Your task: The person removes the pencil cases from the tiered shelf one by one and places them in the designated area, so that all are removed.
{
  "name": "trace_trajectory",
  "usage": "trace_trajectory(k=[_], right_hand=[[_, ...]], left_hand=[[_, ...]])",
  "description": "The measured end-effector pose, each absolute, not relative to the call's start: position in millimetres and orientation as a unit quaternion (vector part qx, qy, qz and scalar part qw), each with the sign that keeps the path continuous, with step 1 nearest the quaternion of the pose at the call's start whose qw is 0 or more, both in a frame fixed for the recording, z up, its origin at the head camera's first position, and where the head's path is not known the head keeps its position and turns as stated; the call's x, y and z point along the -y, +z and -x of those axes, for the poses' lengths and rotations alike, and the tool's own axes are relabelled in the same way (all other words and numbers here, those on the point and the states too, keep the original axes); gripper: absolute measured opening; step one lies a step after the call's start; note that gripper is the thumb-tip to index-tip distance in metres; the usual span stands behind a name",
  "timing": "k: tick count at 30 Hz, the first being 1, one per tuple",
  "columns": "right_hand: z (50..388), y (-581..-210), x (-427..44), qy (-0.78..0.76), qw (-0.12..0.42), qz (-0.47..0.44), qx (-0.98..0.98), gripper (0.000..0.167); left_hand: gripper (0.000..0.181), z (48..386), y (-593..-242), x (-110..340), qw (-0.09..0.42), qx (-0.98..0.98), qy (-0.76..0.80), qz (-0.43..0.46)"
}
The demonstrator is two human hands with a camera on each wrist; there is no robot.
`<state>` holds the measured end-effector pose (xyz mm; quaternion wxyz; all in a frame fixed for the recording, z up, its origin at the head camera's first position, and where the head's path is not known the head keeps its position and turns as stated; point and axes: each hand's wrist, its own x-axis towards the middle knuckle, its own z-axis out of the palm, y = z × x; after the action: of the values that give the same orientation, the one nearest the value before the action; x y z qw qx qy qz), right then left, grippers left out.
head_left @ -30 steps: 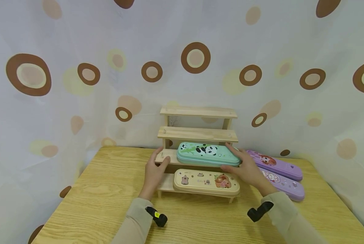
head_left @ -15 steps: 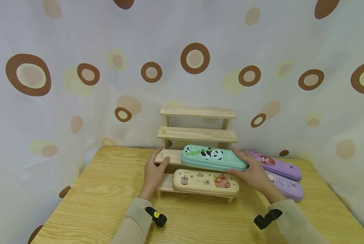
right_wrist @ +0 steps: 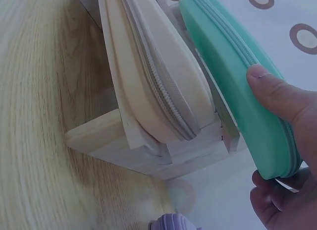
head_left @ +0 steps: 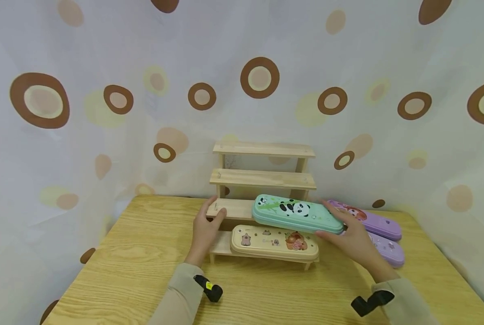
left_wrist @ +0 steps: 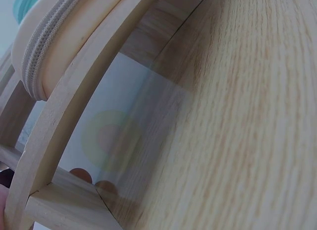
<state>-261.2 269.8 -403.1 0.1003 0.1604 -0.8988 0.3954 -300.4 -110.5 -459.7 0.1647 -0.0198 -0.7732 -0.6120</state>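
Note:
My right hand (head_left: pixel 355 239) holds the right end of a mint-green pencil case (head_left: pixel 290 212) with a panda on its lid. In the right wrist view the thumb (right_wrist: pixel 277 93) presses its near side and fingers curl under the end. The case slants, its left end over the second-lowest board of a stepped wooden rack (head_left: pixel 266 178), its right end past the rack. My left hand (head_left: pixel 204 230) grips that board's left end, the thumb at the front; the other fingertips are hidden. On the lowest board lies a cream pencil case (head_left: pixel 262 243).
A purple pencil case (head_left: pixel 373 223) and a lilac one (head_left: pixel 389 248) lie on the wooden table (head_left: pixel 144 262), right of the rack. Behind the rack hangs a pale cloth (head_left: pixel 152 49) with brown rings.
My right hand has drawn the mint-green pencil case to the right along the second-lowest board, its right end now past the rack and overlapping the purple cases. The left hand has stayed put.

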Motion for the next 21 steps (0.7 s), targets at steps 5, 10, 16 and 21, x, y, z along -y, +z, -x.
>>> trace_trajectory(k=[5,10,16,21], right_hand=[[248.7,-403.8,-277.7,0.401,0.113,-0.161,0.895,0.083],[232.6,-401.9,-284.2,0.400,0.116,-0.134,0.899,0.083],[210.8,-401.8,-293.9,0.406,0.118,-0.109,0.900,0.085],[198.9,-406.9,-304.1,0.397,0.136,-0.107,0.901,0.085]], left_hand=[[0.053,302.3,-460.1,110.2,0.166,0.772,-0.614,0.018],[0.053,302.4,-460.5,108.6,0.169,0.770,-0.615,0.019],[0.052,302.4,-461.0,108.4,0.162,0.770,-0.617,0.015],[0.052,304.1,-462.3,110.0,0.165,0.771,-0.615,0.015]])
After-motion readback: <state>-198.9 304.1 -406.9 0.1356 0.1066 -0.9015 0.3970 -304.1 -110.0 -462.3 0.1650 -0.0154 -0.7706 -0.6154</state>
